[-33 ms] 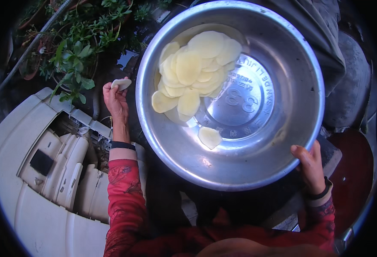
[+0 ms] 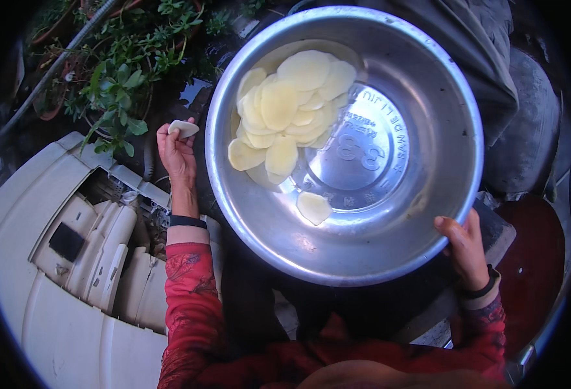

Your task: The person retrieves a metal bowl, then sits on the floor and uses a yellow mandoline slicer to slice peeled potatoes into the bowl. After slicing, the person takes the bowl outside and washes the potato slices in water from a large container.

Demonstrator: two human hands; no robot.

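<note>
STEP: sorting potato slices, by my judgement | left hand is pinching one slice beside the steel bowl | right hand is gripping its rim | NEXT: likely needs the bowl kept steady.

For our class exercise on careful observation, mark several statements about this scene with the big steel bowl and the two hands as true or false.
1. The right hand grips the rim of the large round steel bowl. True.
2. The left hand holds a pale potato slice outside the bowl. True.
3. The bowl is empty. False: it holds a pile of pale potato slices.
4. Both sleeves are blue. False: the patterned sleeves are red.
5. Green leafy plants grow beyond the left hand. True.
</note>
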